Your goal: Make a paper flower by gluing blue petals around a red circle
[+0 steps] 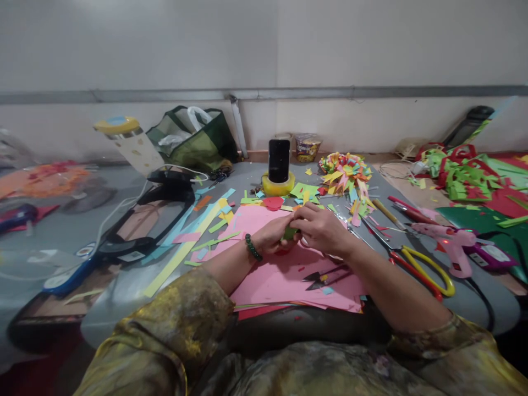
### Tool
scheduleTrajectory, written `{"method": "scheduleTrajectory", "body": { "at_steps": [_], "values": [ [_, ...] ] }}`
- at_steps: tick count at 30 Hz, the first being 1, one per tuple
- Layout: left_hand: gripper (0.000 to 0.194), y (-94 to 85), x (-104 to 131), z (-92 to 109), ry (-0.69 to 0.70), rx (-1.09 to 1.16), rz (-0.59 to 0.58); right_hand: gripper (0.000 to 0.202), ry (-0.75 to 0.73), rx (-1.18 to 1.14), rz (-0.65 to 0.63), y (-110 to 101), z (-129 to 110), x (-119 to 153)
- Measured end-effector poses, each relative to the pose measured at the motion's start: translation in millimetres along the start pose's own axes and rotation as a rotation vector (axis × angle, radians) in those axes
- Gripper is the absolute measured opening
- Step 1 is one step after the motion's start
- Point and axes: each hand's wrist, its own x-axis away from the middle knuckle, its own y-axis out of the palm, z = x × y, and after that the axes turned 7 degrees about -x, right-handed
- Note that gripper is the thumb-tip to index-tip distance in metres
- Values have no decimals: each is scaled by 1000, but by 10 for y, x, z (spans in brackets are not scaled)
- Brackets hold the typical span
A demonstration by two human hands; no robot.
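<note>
Both hands meet over a stack of pink paper (264, 286) in the middle of the table. My left hand (275, 234), with a dark green bead bracelet at the wrist, is closed around a small green paper piece (290, 232). Bent fingers of my right hand (317, 226) touch the same piece from the right and partly cover it. Small dark snips (325, 276) lie on the pink paper below the right hand. A red paper piece (273, 203) rests at the stack's far edge.
A phone (279, 160) stands in a yellow holder (278, 186) behind the hands. Scissors (427, 272) and a pink glue gun (451, 242) lie at the right. Paper strips (185, 250) are scattered left. A green bag (202, 144) and a bundle of coloured paper (346, 171) sit farther back.
</note>
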Motion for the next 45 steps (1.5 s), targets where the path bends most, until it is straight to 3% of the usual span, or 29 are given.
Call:
{"method": "scheduleTrajectory", "body": {
  "at_steps": [4,6,8,13,20,28,32,37,41,43,45],
  "values": [
    [42,-23,43,44,74,-45,7,20,407,-579,194,-101,46,0],
    [46,-22,73,53,148,-121,20,16,645,-729,249,-113,73,-11],
    [49,-17,90,42,201,-220,48,24,791,-818,237,-91,86,-29],
    [55,-14,68,-27,270,-417,84,30,870,-905,214,-30,82,-58],
    [57,5,67,-57,233,-436,35,35,986,-1135,214,-33,103,-49],
    [57,-77,90,-5,112,-382,-136,33,999,-1092,251,-59,142,-43],
    [49,-109,67,-18,88,-399,-103,28,940,-991,280,-27,182,-21],
    [50,-109,33,-69,173,-443,-61,19,913,-809,251,-5,152,-63],
    [43,-129,39,-47,172,-333,-78,28,818,-536,200,-369,-71,-10],
    [39,-146,61,-10,155,-237,-112,36,750,-327,200,-639,-233,165],
    [35,-162,88,26,156,-159,-168,35,801,-119,141,-852,-378,463]
  ]
}}
